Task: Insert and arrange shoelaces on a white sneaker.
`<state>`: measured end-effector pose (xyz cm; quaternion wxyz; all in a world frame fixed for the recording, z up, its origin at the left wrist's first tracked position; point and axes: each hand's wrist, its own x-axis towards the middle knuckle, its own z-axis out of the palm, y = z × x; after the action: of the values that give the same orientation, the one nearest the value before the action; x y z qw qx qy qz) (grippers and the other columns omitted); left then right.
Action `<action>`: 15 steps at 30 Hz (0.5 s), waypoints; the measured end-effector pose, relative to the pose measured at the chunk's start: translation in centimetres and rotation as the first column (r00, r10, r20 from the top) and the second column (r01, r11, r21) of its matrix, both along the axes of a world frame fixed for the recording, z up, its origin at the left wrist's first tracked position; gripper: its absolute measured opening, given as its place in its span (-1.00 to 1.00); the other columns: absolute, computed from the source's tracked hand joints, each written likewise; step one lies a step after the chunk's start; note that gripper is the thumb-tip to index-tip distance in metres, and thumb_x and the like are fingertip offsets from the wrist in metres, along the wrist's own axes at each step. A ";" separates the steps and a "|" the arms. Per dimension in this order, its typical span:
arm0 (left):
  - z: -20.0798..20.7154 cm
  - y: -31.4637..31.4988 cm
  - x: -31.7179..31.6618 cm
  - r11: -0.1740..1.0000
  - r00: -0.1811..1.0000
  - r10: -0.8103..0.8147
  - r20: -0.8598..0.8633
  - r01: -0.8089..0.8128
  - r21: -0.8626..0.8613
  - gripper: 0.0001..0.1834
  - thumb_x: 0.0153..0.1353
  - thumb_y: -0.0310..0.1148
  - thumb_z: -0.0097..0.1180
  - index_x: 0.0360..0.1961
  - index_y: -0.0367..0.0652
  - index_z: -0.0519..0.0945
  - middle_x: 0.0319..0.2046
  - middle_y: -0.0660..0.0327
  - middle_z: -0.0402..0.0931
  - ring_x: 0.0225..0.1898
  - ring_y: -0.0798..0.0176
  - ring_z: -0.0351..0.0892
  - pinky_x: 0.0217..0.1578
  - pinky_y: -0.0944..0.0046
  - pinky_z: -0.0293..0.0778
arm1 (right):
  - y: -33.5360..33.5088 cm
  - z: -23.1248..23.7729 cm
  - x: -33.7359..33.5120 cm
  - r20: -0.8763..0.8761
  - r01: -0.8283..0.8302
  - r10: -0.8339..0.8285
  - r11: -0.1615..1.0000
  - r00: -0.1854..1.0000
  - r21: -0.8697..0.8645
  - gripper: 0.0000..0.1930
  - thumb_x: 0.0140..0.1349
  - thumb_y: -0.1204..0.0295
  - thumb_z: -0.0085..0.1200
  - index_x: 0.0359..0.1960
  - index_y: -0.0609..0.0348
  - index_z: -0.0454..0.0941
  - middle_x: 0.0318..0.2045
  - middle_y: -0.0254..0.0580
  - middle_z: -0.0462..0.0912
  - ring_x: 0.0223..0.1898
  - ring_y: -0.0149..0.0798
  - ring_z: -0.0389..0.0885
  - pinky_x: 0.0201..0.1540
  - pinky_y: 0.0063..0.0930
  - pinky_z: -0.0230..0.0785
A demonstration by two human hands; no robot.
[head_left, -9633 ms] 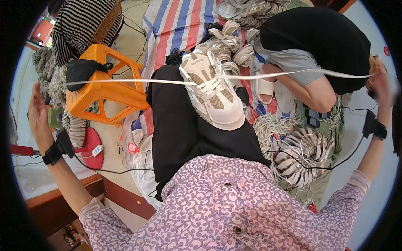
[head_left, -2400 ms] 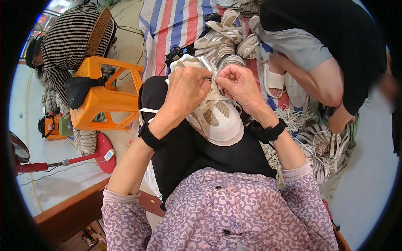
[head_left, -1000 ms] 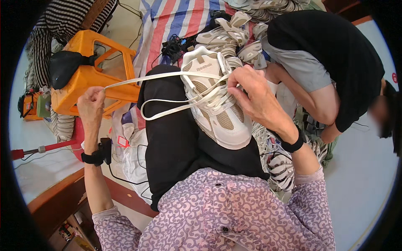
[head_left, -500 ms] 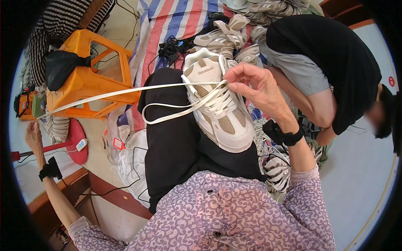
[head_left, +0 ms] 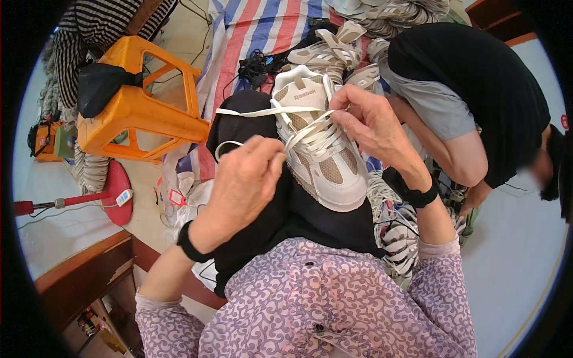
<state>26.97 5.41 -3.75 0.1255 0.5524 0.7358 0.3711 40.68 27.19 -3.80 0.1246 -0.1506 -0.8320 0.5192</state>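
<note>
A beige and white sneaker (head_left: 340, 182) rests on my black-trousered lap, toe toward me. Its cream shoelace (head_left: 248, 112) crosses the tongue. The lace's tip lies loose to the left, and a loop hangs lower over my left thigh. My right hand (head_left: 373, 125) pinches the lace between thumb and finger at the shoe's upper right eyelets. Beside the shoe's left side is my left hand (head_left: 248, 182), fingers curled closed, back of the hand toward me. It partly covers the loop, and whatever its fingertips hold is hidden.
An orange plastic stool (head_left: 143, 113) with a black pouch stands at left, near a red round base (head_left: 116, 191). Shoe uppers (head_left: 325, 51) and black cables (head_left: 259, 68) lie on a striped sheet (head_left: 256, 27). A person in black (head_left: 471, 89) crouches close on my right.
My left hand has come from far left to beside the shoe and let go of the stretched lace end, which now lies slack. My right hand still pinches the lace.
</note>
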 end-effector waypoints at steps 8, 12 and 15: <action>1.8 0.3 0.8 0.953 0.667 0.287 0.687 -0.124 -0.278 -0.87 0.28 -0.45 0.18 -0.18 -0.26 0.61 -0.66 0.33 0.48 -0.71 0.47 0.36 -0.68 0.38 0.22 | 0.5 1.3 0.3 0.053 0.029 0.002 0.810 0.999 -0.585 -0.90 0.38 0.43 0.11 -0.21 0.19 0.53 -0.52 -0.49 0.44 -0.56 -0.65 0.28 -0.54 -0.74 0.07; 3.9 1.0 -0.3 0.966 0.710 0.221 0.668 -0.066 -0.249 -0.79 0.33 -0.45 0.15 -0.05 -0.25 0.64 -0.67 0.51 0.40 -0.67 0.63 0.19 -0.64 0.50 0.12 | 0.7 0.9 0.0 0.009 0.011 -0.006 0.675 1.000 -0.738 -0.88 0.37 0.40 0.12 -0.22 0.18 0.56 -0.52 -0.53 0.45 -0.54 -0.64 0.31 -0.51 -0.75 0.12; 3.3 0.7 -0.8 0.978 0.924 0.130 0.360 -0.060 -0.201 -0.79 0.36 -0.33 0.11 -0.13 -0.17 0.71 -0.74 0.42 0.33 -0.68 0.58 0.20 -0.63 0.41 0.13 | 0.5 1.0 -0.5 -0.006 0.000 -0.006 0.651 1.000 -0.760 -0.87 0.38 0.38 0.12 -0.22 0.17 0.56 -0.52 -0.52 0.44 -0.55 -0.64 0.28 -0.51 -0.75 0.10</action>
<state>26.21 6.12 -0.44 0.2949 0.4218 0.7563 0.4040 40.17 27.66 -2.79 0.0543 -0.1881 -0.5380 0.8199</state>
